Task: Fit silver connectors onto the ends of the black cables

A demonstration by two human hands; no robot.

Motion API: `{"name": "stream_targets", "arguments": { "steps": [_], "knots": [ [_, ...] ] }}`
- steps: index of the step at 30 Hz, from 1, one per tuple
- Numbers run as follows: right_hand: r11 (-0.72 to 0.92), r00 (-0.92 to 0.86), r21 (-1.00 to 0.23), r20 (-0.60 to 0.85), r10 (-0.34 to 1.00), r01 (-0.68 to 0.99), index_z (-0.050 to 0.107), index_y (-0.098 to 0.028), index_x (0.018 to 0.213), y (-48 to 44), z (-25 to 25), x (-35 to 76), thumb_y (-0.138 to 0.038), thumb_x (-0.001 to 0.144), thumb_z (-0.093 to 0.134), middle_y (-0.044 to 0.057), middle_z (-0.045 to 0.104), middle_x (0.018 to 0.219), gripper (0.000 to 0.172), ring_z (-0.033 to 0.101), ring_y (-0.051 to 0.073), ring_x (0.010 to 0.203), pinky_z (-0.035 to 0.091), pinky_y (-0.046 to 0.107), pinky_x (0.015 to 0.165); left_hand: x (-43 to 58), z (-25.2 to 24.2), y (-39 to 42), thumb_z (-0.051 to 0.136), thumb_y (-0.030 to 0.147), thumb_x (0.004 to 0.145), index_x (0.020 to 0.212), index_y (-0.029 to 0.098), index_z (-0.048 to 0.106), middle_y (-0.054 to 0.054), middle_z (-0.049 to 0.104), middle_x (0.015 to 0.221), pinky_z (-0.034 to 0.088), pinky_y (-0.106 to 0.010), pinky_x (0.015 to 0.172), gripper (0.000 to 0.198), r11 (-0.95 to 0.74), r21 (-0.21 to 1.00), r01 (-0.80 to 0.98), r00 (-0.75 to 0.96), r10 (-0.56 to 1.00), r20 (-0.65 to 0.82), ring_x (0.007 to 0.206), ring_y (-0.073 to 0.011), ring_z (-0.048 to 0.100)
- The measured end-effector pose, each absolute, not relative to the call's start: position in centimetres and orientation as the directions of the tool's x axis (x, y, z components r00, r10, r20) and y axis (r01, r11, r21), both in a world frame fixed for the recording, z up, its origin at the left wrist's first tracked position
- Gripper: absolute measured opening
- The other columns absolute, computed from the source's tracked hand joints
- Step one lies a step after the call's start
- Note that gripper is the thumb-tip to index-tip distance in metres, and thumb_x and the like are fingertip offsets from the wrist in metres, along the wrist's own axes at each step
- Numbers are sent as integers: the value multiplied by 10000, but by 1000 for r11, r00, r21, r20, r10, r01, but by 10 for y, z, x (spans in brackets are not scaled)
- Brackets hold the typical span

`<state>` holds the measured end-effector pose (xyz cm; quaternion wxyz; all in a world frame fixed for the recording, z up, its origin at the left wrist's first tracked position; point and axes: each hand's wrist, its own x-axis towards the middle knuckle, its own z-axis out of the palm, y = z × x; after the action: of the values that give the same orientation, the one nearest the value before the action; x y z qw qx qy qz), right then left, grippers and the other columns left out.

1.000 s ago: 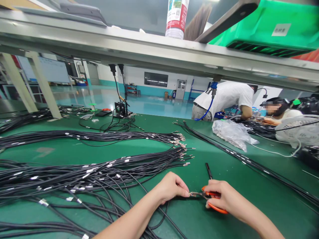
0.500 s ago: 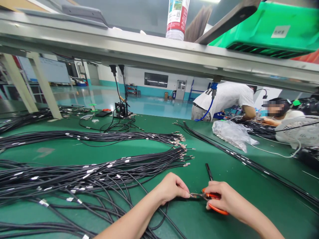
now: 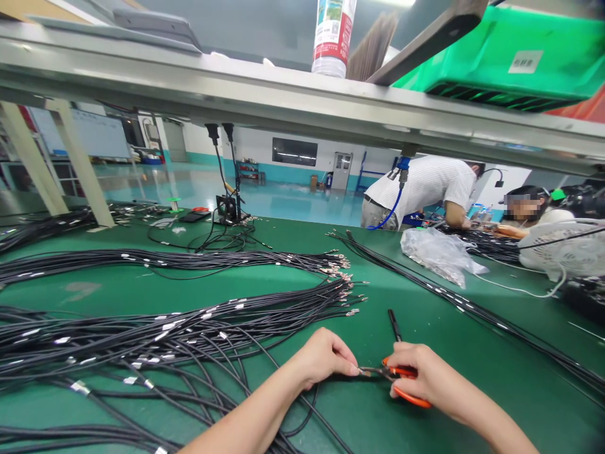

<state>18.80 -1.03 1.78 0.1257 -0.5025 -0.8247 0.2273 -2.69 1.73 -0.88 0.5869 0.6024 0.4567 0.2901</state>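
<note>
My right hand (image 3: 432,375) is closed around the orange handles of a pair of pliers (image 3: 412,397), whose metal jaws point left. At the jaw tips, the fingers of my left hand (image 3: 328,358) pinch the end of a thin black cable, mostly hidden by the fingers. The jaws meet a small metallic tip there; whether they bite on it I cannot tell. Just beyond my right hand lies a slim black stick-like tool (image 3: 394,325). Left of my hands spreads a bundle of black cables (image 3: 189,328) with white labels and metallic ends.
A second cable bundle (image 3: 155,260) lies farther back, and a thin one (image 3: 425,284) runs diagonally on the right. Behind it sit a clear plastic bag (image 3: 432,255) and a white fan (image 3: 564,249). A metal shelf (image 3: 265,94) crosses overhead. Two people work beyond the table.
My hands and the pliers keep almost the same pose. The whole view has shifted slightly. In the background, the bending person's arm has moved a little.
</note>
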Motion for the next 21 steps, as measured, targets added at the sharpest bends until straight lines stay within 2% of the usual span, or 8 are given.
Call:
{"name": "stream_targets", "arguments": {
  "steps": [5,9,13,15,18,21],
  "knots": [
    [425,-467,-441,14,884,790,552,-168,576,-11,17,190,-82,674,554,-31,464,631,130,457,114,564,310,193,521,-27,-11,18,748,258,443,619,135,721,14,588,500,304,-217,506,217,109,974,197,405,896,-182,489,-93,422],
    [417,-430,-375,54,901,828,561,-173,590,-5,12,196,-155,702,581,-27,475,627,115,453,123,553,304,207,512,-27,-12,18,750,256,443,609,132,716,12,586,496,298,-218,501,210,119,977,179,399,899,-182,480,-90,423],
    [364,-369,-371,62,928,854,599,-182,696,5,7,210,-233,730,588,-4,532,684,62,503,144,592,359,213,551,-28,-10,18,763,278,424,582,125,704,14,564,470,282,-218,479,228,139,979,147,399,897,-187,465,-86,411],
    [310,-302,-336,78,950,889,616,-195,778,10,5,221,-247,754,562,10,558,747,78,531,156,626,383,222,573,-28,-9,18,763,311,432,597,119,699,21,540,456,267,-216,459,261,155,981,120,402,896,-191,444,-76,385],
    [130,-113,-199,95,989,971,618,-202,877,17,2,239,-219,798,498,34,563,849,145,568,170,680,398,234,577,-29,-8,19,754,360,461,698,125,697,39,506,466,243,-210,438,339,183,981,69,405,893,-195,431,-61,341],
    [-46,51,-68,73,996,997,617,-164,834,22,-4,254,-186,819,460,66,551,852,160,586,181,664,399,247,542,-30,-7,19,757,395,464,742,121,686,42,489,485,230,-208,435,396,217,976,29,407,889,-209,442,-58,337]
  ]
}}
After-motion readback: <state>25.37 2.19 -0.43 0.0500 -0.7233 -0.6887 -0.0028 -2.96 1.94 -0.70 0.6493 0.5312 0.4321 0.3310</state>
